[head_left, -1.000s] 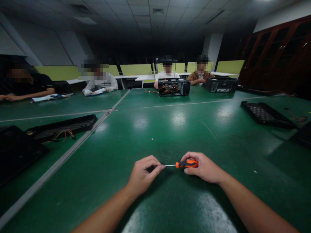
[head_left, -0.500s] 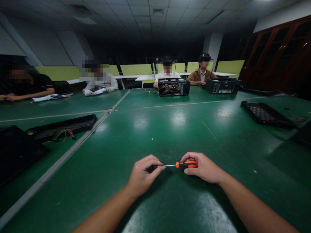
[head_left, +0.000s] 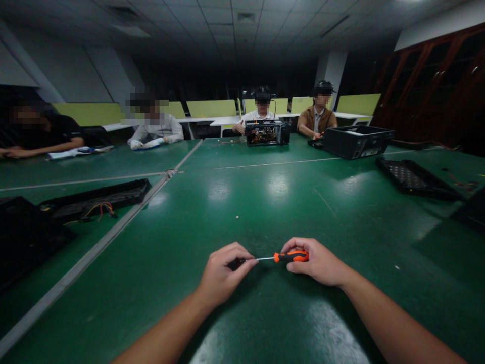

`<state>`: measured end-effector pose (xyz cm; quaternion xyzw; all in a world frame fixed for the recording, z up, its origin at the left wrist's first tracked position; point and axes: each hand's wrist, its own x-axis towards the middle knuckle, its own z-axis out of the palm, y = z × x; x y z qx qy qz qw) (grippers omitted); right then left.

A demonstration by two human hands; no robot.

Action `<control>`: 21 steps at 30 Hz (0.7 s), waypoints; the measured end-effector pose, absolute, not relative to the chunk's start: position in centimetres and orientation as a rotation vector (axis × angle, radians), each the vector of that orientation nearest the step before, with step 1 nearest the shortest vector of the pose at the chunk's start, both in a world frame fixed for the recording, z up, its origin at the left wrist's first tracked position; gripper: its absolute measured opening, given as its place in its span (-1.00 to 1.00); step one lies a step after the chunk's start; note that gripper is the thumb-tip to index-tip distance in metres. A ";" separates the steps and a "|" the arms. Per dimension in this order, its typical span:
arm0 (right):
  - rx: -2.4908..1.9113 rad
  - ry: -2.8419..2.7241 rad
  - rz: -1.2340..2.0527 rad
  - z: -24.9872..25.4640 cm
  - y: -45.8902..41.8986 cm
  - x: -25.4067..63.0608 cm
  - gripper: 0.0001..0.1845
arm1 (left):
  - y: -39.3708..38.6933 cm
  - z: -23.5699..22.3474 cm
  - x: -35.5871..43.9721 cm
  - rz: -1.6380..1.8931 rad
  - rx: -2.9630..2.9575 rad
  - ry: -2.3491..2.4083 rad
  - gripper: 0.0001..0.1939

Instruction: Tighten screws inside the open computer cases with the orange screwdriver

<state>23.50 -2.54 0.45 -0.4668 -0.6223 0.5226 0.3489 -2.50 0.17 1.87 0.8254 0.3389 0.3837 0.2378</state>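
A small screwdriver (head_left: 286, 257) with an orange and black handle lies level just above the green table (head_left: 265, 202), in front of me. My right hand (head_left: 318, 263) is closed around its handle. My left hand (head_left: 223, 273) is curled, and its thumb and fingers pinch the metal tip of the shaft. Both forearms rest low over the near edge of the table.
A black panel with coloured wires (head_left: 98, 198) lies at the left, a black perforated panel (head_left: 413, 177) at the right. Across the table, several people sit by an open computer case (head_left: 267, 133) and a black case (head_left: 356, 141).
My hands and the screwdriver have barely moved. At the far side, a person has pulled the black case nearer and tilted it, and the open case has shifted slightly left.
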 end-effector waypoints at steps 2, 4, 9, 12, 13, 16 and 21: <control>-1.211 -1.616 1.350 0.4 -2.6 23.5 -0.70 | 0.2 1.8 -2.5 1.053 2.269 0.924 -0.89; -1.213 -1.621 1.346 0.5 -2.6 23.5 -0.70 | 0.2 1.8 -2.6 1.054 2.277 0.918 -0.89; -1.210 -1.619 1.352 0.5 -2.6 23.5 -0.70 | 0.2 1.7 -2.5 1.053 2.272 0.920 -0.90; -1.211 -1.615 1.358 0.6 -2.6 23.5 -0.70 | 0.2 1.7 -2.5 1.045 2.277 0.912 -0.90; -1.214 -1.616 1.355 0.6 -2.6 23.5 -0.70 | 0.2 1.7 -2.5 1.044 2.280 0.909 -0.91; -1.223 -1.621 1.345 0.5 -2.6 23.5 -0.70 | 0.3 1.7 -2.5 1.051 2.286 0.903 -0.90; -1.221 -1.618 1.353 0.4 -2.6 23.6 -0.69 | 0.3 1.6 -2.5 1.063 2.299 0.887 -0.91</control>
